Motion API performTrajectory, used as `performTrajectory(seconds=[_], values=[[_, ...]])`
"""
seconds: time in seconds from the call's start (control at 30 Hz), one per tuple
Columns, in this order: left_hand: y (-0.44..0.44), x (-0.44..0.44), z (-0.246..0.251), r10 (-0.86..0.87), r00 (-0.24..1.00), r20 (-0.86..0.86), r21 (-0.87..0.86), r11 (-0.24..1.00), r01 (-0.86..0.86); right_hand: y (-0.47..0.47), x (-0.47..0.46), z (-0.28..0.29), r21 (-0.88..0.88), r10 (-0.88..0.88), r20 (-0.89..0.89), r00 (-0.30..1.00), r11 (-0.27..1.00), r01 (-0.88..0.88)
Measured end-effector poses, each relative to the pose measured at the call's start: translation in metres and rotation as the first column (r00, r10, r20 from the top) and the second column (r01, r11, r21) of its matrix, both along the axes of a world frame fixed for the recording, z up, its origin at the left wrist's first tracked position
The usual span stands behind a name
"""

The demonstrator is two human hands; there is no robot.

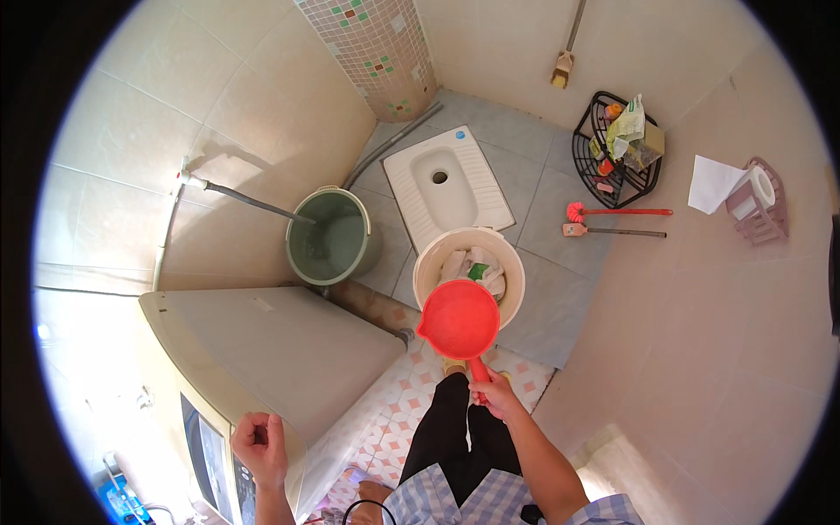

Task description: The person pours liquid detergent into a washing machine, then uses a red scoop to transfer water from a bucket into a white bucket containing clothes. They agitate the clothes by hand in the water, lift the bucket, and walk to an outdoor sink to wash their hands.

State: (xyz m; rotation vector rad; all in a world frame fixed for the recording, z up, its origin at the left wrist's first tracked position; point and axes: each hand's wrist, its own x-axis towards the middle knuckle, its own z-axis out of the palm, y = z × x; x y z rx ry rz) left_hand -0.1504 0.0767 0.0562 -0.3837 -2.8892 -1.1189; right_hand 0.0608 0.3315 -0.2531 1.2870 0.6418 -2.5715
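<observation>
My right hand grips the handle of a red plastic water dipper, whose bowl covers the near part of a cream bucket. Inside that bucket lie crumpled white paper or tissue and a green scrap. My left hand is raised over the near edge of a washing machine, its fingers curled and nothing visible in it. A green bucket holding water stands to the left, with a grey hose reaching from a wall tap into it.
A white squat toilet is set in the grey tiled floor behind the cream bucket. On the right wall are a black corner rack, a red-handled toilet brush, another brush and a toilet paper holder. A grey pipe lies near the mosaic column.
</observation>
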Motion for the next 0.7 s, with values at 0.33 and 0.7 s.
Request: performTrajectory(seconds=[0.33, 0.7], values=[[-0.001, -0.001, 0.000, 0.010, 1.000, 0.016, 0.068, 0.998, -0.011, -0.013, -0.006, 0.006, -0.106, -0.095, -0.008, 0.995, 0.990, 0.094], [0.000, -0.002, -0.003, 0.001, 1.000, -0.001, 0.084, 0.996, -0.001, -0.027, -0.009, 0.022, -0.195, -0.147, -0.009, 0.989, 0.970, 0.142]])
